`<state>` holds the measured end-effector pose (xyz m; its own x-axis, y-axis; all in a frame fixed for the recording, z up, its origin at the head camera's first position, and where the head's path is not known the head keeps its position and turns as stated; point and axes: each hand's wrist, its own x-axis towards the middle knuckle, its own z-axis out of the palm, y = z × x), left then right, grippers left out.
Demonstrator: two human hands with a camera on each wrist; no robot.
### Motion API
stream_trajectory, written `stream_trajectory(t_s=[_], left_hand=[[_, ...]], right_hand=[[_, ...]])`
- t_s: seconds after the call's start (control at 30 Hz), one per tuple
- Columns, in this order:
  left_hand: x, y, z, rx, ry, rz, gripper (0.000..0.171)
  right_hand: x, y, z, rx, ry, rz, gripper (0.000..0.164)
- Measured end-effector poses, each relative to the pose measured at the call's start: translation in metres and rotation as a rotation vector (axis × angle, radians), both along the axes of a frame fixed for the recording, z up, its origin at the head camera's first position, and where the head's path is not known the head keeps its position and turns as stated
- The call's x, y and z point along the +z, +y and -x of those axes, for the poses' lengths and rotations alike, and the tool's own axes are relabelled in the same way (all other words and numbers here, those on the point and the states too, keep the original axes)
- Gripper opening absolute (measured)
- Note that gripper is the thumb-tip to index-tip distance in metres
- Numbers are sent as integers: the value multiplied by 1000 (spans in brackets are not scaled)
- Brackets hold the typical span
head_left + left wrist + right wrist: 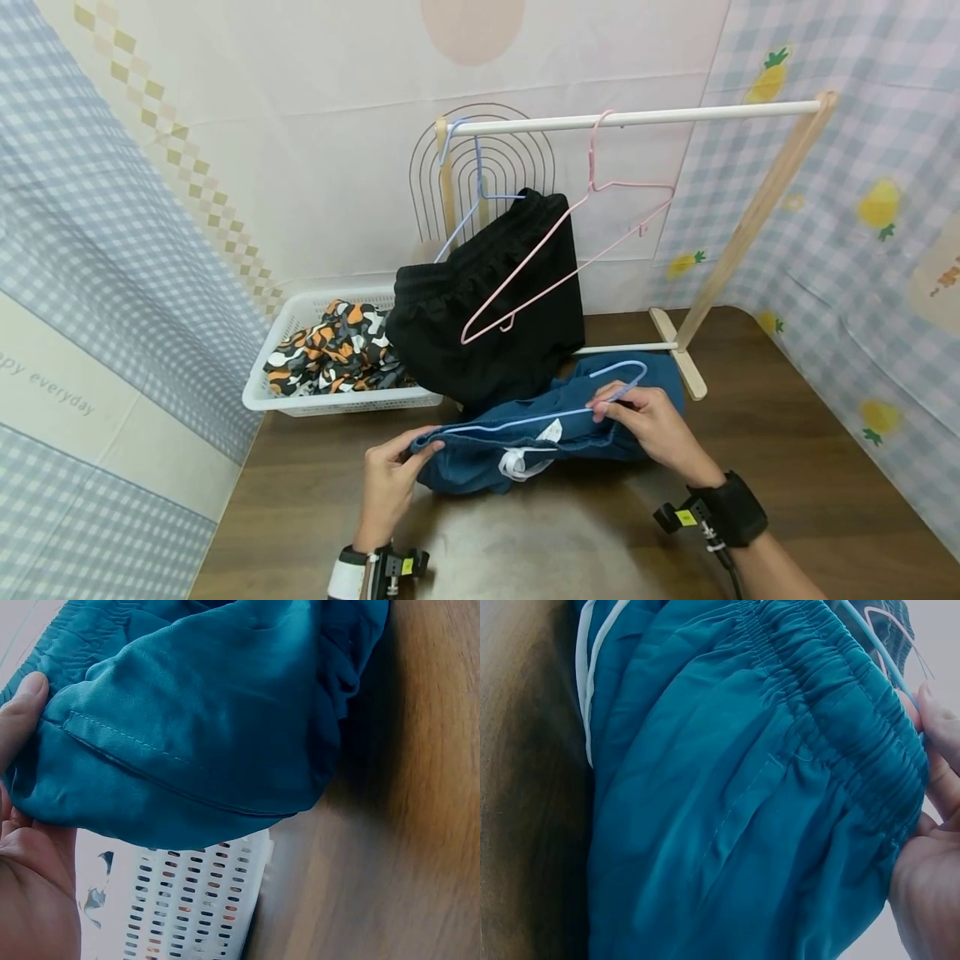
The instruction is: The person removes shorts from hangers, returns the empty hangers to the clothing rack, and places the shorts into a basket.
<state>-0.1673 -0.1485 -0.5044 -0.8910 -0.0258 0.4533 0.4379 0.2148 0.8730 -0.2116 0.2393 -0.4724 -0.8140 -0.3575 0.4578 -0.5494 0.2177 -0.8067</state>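
Blue shorts point(468, 471) with an elastic waistband and a white drawstring point(517, 462) lie bunched across the table. My left hand point(390, 475) pinches the left end of their waistband between thumb and fingers; the left wrist view shows the side pocket seam of the shorts point(187, 735) beside the thumb. A light blue hanger point(517, 423) runs along the waist opening, its left end hidden in the cloth. With my right hand point(656, 429) I grip this hanger close to its hook. In the right wrist view the fingers lie against the gathered waistband point(855, 727).
Behind the shorts stands a clothes rack point(637, 118). From it hang black shorts point(495, 308) on a blue hanger and a bare pink hanger point(592, 187). At the left, a white basket point(330, 407) holds camouflage-patterned clothing point(341, 350). Brown wood covers the table point(300, 508).
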Motion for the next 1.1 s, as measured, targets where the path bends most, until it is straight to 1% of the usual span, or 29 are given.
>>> stream_trajectory(t_s=[0.17, 0.27, 0.37, 0.5, 0.73, 0.87, 0.97, 1.1], left_hand=[[-1, 1, 0, 15, -36, -42, 16], [-2, 1, 1, 40, -73, -55, 13], [-2, 2, 1, 72, -91, -48, 12], [-3, 2, 2, 88, -83, -33, 13], [-5, 1, 5, 71, -70, -17, 12], [-7, 2, 7, 79, -80, 38, 12], [-7, 4, 6, 88, -68, 108, 13], [-5, 7, 6, 80, -50, 202, 12]], right_hand=[[-1, 1, -1, -19, -3, 4, 24], [-1, 1, -2, -32, -9, 10, 25], [0, 1, -1, -35, -8, 31, 25], [3, 2, -1, -42, -11, 32, 25], [7, 3, -1, -57, -30, 16, 22], [8, 1, -1, -60, -27, 30, 20], [7, -2, -2, -52, -24, 47, 19], [7, -5, -2, -29, -4, 52, 18]])
